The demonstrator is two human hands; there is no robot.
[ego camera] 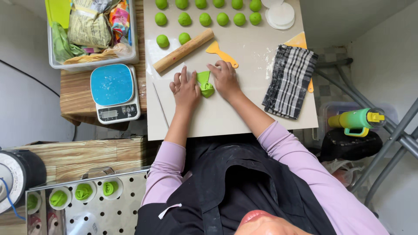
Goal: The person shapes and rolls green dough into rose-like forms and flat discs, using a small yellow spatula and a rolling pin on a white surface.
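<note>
A flattened, partly rolled piece of green dough (pixel 205 83) lies on the pale work board (pixel 226 117) between my hands. My left hand (pixel 185 88) presses its fingers against the dough's left side. On the dough's right side, my right hand (pixel 225 78) holds its edge with the fingertips. Just beyond my hands lie a wooden rolling pin (pixel 183 50) and a yellow plastic scraper (pixel 221 53). Several green dough balls (pixel 205 18) sit in rows at the far end of the board.
A checked cloth (pixel 288 81) lies at the board's right. A blue-topped kitchen scale (pixel 114 92) and a clear bin of packets (pixel 91 32) stand to the left. A perforated metal tray (pixel 100 209) with shaped green pieces in paper cups is near left. A green bottle (pixel 355 120) lies right.
</note>
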